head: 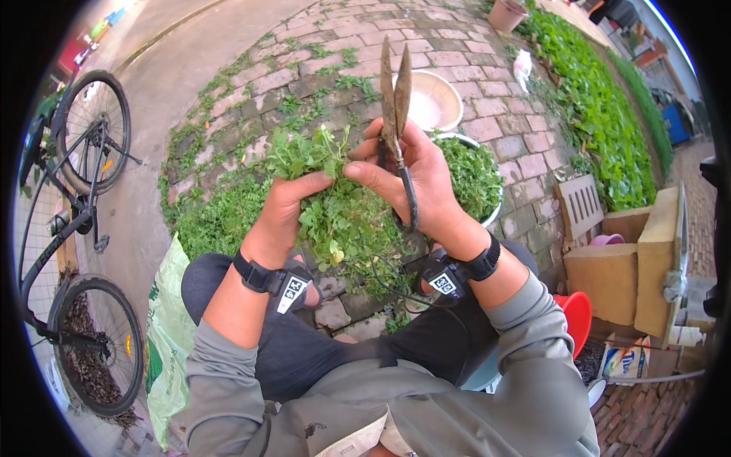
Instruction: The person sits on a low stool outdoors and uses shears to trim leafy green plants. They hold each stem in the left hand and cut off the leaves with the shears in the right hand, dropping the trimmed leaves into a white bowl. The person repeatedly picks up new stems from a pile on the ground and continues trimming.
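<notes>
My left hand [284, 208] grips a bunch of leafy green stems [302, 154], its thumb pressed across them. Some lower leaves of the bunch are yellow. In my right hand [425, 174] is a pair of scissors [394, 108] with worn, brownish blades pointing away from me and dark handles. The blades stand slightly apart. My right thumb and fingertips reach to the edge of the bunch beside my left thumb. Below both hands a heap of cut greens [228, 220] covers the bricks. A white-rimmed basin [495, 211] full of greens stands just right of my right hand.
A pale empty basin [437, 103] sits beyond the scissors. At left are a bicycle [85, 220] and a green-white plastic sack [171, 337]. To the right stand a tan block sink [602, 274], a red bucket [573, 323] and a leafy garden bed [599, 120]. A black cable [394, 288] hangs between my wrists.
</notes>
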`<state>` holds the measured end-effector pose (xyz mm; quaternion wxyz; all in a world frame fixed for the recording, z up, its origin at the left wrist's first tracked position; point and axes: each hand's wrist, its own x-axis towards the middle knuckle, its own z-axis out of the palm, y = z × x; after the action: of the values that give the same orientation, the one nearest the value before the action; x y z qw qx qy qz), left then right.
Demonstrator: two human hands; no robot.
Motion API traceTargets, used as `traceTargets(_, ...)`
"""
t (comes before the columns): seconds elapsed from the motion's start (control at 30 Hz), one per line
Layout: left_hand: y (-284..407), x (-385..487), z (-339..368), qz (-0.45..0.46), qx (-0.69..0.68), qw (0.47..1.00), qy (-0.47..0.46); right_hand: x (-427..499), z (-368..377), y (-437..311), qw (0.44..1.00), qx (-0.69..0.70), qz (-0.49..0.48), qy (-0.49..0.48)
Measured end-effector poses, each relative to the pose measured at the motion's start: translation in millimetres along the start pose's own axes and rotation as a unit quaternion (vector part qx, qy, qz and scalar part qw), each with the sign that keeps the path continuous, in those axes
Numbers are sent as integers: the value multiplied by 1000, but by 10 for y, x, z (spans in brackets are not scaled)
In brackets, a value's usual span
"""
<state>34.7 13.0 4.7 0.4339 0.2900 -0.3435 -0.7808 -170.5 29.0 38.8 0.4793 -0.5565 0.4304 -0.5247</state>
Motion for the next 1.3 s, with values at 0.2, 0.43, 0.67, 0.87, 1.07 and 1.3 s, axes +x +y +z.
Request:
traceTargets(0.2, -12, 27, -10, -53, 42, 997, 42, 50, -84, 0, 997, 35, 53, 52)
traceTargets(0.43, 42, -3, -45, -37, 11, 993, 114, 185, -736, -30, 983, 61, 48, 166)
traceTargets(0.67, -25, 69, -58, 24, -8, 995, 95, 21, -1331, 147, 971, 60, 99, 208)
traceTargets(0.87, -29, 96, -38, -4, -19, 997, 76, -100, -1855, 209, 956, 117, 125, 238)
traceTargets(1.07, -181, 148, 254, -41, 127, 987, 85, -234, -1801, 171, 959, 239, 105, 111)
traceTargets(1.3, -456, 172, 593, -26, 124, 990, -70, -289, -1243, 7, 949, 264, 170, -9)
